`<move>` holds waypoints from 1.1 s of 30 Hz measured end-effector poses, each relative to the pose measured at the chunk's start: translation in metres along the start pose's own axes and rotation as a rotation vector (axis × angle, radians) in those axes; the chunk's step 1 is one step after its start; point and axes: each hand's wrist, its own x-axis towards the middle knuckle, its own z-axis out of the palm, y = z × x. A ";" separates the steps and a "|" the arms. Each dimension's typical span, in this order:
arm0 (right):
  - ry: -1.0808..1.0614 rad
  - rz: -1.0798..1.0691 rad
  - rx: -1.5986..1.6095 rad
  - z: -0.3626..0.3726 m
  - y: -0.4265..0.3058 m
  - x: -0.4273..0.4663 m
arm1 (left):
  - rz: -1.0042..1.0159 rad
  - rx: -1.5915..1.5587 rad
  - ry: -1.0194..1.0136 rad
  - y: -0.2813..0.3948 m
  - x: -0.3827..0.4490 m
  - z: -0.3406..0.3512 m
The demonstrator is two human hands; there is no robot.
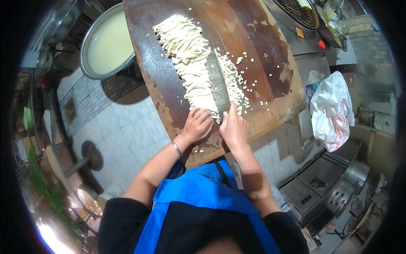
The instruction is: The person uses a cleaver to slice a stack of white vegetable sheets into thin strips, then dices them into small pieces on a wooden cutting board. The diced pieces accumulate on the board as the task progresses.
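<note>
A long row of pale strips (187, 57), which look like dough or bean curd, lies on a wet wooden board (161, 95). My right hand (234, 128) grips the handle end of a cleaver (218, 84), whose broad blade lies along the right edge of the strips. To the right of the blade are small diced pieces (233, 77), some scattered outward. My left hand (199, 123), with a ring and a bracelet, presses with curled fingers on the near end of the strips, left of the cleaver. The cleaver's handle is mostly hidden by my right hand.
A large metal basin (109, 44) of pale liquid stands left of the board. Beyond the board's right edge hangs or rests a white plastic bag (333, 111). A round steamer-like vessel with a slatted rack (295, 12) is at upper right. Metal equipment (314, 181) stands at lower right.
</note>
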 end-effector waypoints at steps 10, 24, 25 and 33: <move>-0.018 0.036 0.053 0.004 -0.011 -0.001 | -0.051 -0.046 -0.075 -0.005 -0.009 -0.008; -0.009 0.019 0.040 0.002 -0.015 -0.006 | -0.044 -0.051 -0.017 -0.019 0.002 -0.012; 0.025 0.009 0.037 -0.006 -0.021 -0.008 | -0.048 -0.074 -0.025 -0.022 0.003 -0.013; -0.040 0.005 0.039 0.020 -0.009 0.008 | -0.049 -0.104 -0.038 -0.026 -0.001 -0.016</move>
